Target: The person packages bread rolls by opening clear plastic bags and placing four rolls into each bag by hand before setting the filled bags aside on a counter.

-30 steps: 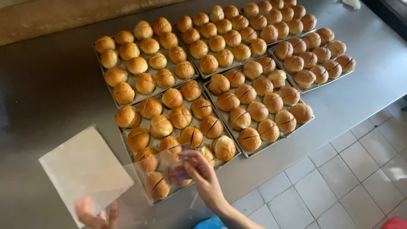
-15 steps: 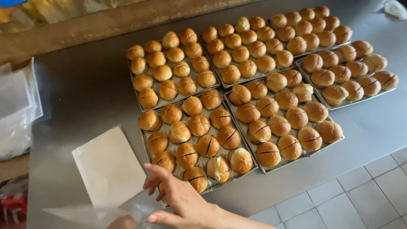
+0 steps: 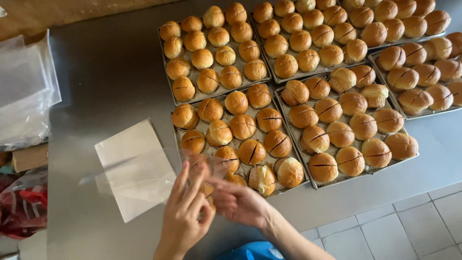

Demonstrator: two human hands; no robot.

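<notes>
1. A steel bench (image 3: pixel 110 82) carried several trays of browned buns; the nearest tray (image 3: pixel 179 126) sat just before the person.
2. A pile of clear bags (image 3: pixel 24 91) lay at the bench's left edge, and a pale paper sheet (image 3: pixel 132 159) lay flat beside the near tray.
3. Both hands met over that tray's front corner — the left hand (image 3: pixel 185 216) and right hand (image 3: pixel 240 202) each had fingers pinched together on a clear plastic bag (image 3: pixel 159 166), stretched out above the sheet.

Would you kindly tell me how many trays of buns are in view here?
5 trays: far left, far middle, far right, near left, near right. The far ones run past the frame edge, so more may be hidden.
</notes>
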